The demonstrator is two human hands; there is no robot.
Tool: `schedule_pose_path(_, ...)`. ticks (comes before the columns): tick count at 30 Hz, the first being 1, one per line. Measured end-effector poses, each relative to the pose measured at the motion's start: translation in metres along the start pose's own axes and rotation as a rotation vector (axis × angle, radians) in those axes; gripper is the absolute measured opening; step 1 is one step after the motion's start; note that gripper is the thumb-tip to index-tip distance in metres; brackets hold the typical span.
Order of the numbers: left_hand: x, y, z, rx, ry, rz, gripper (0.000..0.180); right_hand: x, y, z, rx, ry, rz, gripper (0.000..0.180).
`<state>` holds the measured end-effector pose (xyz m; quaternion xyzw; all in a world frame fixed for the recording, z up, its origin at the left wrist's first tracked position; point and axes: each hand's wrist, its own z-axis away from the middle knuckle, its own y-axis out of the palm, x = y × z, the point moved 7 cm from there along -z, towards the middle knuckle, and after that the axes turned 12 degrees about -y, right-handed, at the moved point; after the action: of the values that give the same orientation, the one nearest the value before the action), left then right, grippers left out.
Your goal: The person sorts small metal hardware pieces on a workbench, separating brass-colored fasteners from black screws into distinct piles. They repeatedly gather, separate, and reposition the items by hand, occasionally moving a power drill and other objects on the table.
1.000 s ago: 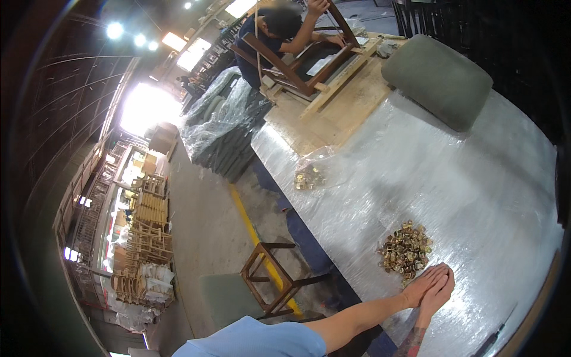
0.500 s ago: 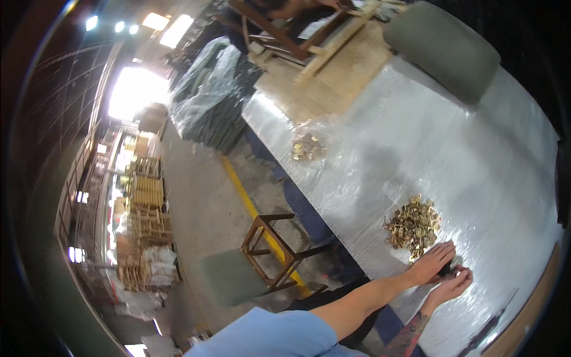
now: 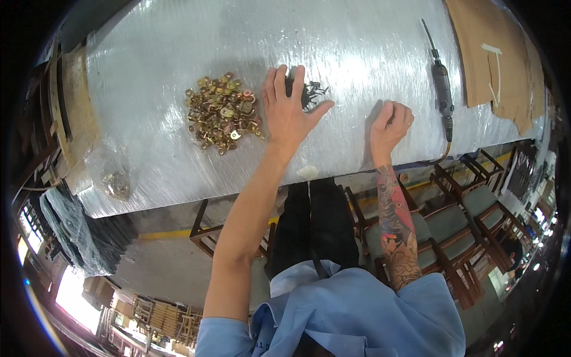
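Note:
My left hand (image 3: 284, 113) lies with its fingers spread at the left side of a small pile of black screws (image 3: 310, 94), partly covering it. Close by on the left is a bigger heap of small brass-coloured metal fittings (image 3: 223, 113). To the right, my right hand (image 3: 389, 130) is closed above the table, fingers curled inward; whatever they may hold is hidden. A dark electric screwdriver (image 3: 442, 89) with a long bit rests farther right, its cord running off the near edge of the table.
Clear film wraps the table (image 3: 369, 53). Brown cardboard (image 3: 476, 53) covers its right end. A clear bag of metal fittings (image 3: 115, 183) sits near the left edge. Wooden chairs with grey-green seats (image 3: 452, 223) stand below on the right. Plastic-wrapped cushions (image 3: 77, 229) are stacked at lower left.
The view has swung round to face the table. My hands, earlier together beside the fittings, are now apart: the left spread at the screws, the right closed farther right.

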<state>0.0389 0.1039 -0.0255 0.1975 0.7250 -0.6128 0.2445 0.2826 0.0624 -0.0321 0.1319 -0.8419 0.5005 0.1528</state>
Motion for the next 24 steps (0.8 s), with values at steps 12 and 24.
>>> schedule_pose_path(12, -0.012, 0.015, -0.010, -0.092, -0.007, -0.069, 0.071, 0.000, 0.001, -0.005, 0.006, 0.043, -0.061, 0.018)
schedule_pose_path(24, -0.028, 0.019, -0.017, -0.002, 0.089, -0.117, 0.036, 0.000, 0.006, -0.003, 0.098, 0.081, 0.029, 0.025)
